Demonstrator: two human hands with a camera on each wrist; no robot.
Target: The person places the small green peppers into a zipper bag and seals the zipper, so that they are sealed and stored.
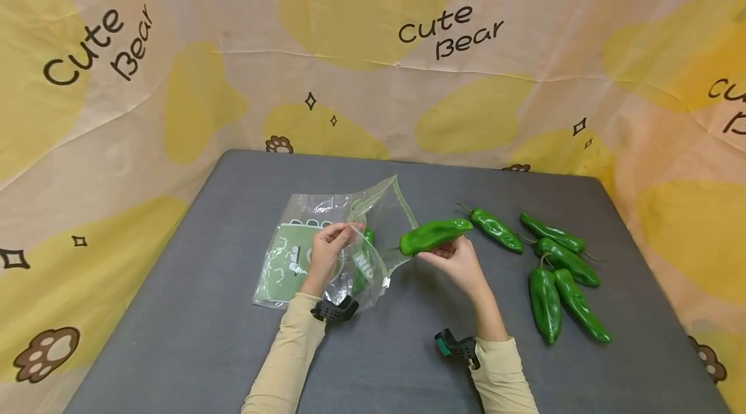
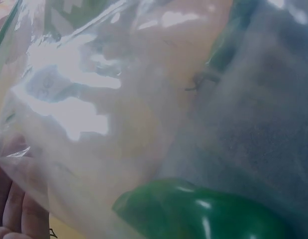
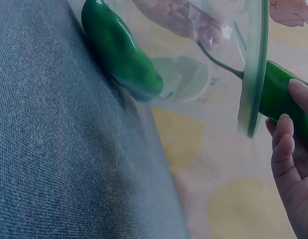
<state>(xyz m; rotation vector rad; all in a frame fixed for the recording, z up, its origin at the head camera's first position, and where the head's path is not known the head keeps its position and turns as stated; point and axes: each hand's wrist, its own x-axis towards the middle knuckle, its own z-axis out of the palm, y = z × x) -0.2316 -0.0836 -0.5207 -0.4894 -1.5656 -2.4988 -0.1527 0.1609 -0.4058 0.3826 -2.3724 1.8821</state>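
Note:
A clear zip bag [image 1: 317,205] with a green printed panel lies on the table, its green-edged mouth raised and spread toward the right. My left hand [image 1: 327,249] pinches the near rim of that mouth between thumb and fingers. In my right hand [image 1: 463,265] is a green pepper [image 1: 434,237], held from below; in the right wrist view its stem and front end pass the bag's green rim [image 3: 253,74]. Another green pepper [image 3: 121,55] is inside the bag, seen through the plastic. Two peppers show blurred through plastic in the left wrist view.
Several green peppers [image 1: 568,263] lie loosely grouped on the right of the grey table [image 1: 192,310], one pepper [image 1: 498,231] closer to the right hand. A white slider [image 1: 386,282] sits at the bag's near corner. Printed cloth [image 1: 361,6] hangs behind and beside the table.

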